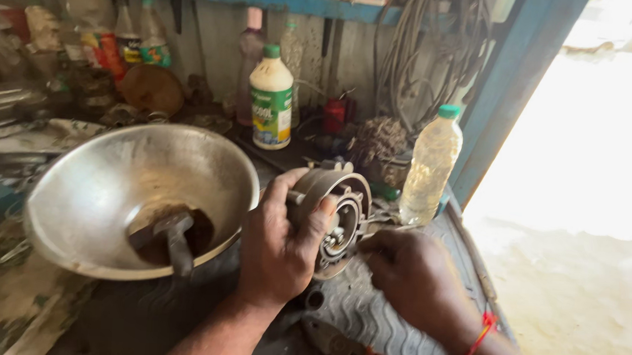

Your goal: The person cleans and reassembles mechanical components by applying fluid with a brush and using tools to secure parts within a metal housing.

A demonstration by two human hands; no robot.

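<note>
Left hand wraps its fingers around the rim of a round metal motor housing, holding it upright on the ribbed rubber mat. Right hand is closed at the housing's open face, fingertips pinched on something too small to identify. Steel bowl containing a brush sits just left; an oil bottle stands behind
</note>
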